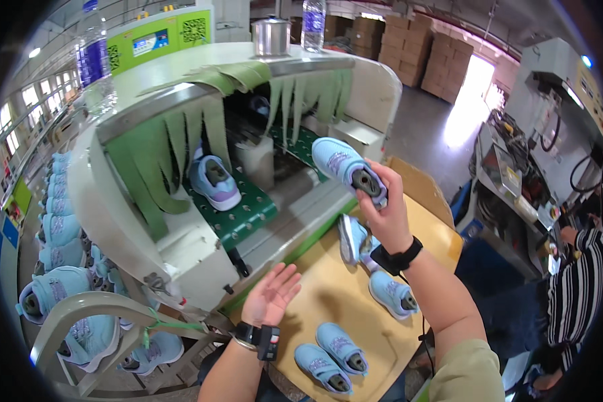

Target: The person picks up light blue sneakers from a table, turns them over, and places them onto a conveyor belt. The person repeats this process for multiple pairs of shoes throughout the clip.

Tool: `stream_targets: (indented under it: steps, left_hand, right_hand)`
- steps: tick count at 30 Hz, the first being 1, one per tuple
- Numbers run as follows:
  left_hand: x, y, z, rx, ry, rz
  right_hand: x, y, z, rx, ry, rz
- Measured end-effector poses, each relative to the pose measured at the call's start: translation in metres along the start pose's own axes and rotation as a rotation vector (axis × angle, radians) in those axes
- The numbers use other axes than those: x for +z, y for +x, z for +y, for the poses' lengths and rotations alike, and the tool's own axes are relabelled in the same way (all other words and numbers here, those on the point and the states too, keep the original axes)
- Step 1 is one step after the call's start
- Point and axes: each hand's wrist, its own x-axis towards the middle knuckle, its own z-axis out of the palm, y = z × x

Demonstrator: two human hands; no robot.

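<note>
A light blue child's sneaker [342, 164] with a dark insert in its opening is gripped by my right hand [388, 208], raised over the far right part of the table. My left hand [273, 295] is palm up with its fingers stretched out and nothing in it, above the table's left edge. Beneath the hands on the tan table [315, 295] lie more blue sneakers: a pair [331, 355] near the front edge, a single sneaker [392, 295] to the right, and others partly hidden behind my right wrist. One sneaker [214, 182] rests on the green conveyor belt [241, 221] at the machine's opening.
A white machine [87, 167] with green strip curtains [141, 167] stands ahead, bottles and a metal pot [271, 37] on top. At left, a rack [94, 308] holds several sneakers. Stacked cartons [415, 50] are at the back. A person in a striped sleeve [576, 288] works at right.
</note>
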Motion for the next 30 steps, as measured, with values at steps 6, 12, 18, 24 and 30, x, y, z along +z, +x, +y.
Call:
stream_targets:
  steps: [6,12,18,24,30]
  left_hand:
    - [-0.003,-0.003,-0.003,-0.002,-0.033,-0.062]
    - [-0.001,-0.003,-0.002,-0.017,-0.006,-0.049]
    - [-0.007,-0.001,-0.004,-0.017,0.010,-0.056]
    - [-0.008,-0.002,-0.005,-0.012,0.048,-0.038]
    - [-0.011,0.003,-0.013,-0.025,0.090,-0.027]
  right_hand:
    - [0.069,0.087,0.058,0.141,0.070,0.114]
    - [0.096,0.105,0.121,0.454,-0.559,-0.306]
    - [0.053,0.032,0.105,0.203,-0.531,-0.404]
    - [-0.075,-0.084,0.051,0.553,-0.458,-0.589]
    - [-0.137,-0.238,0.040,0.923,-0.370,-0.467]
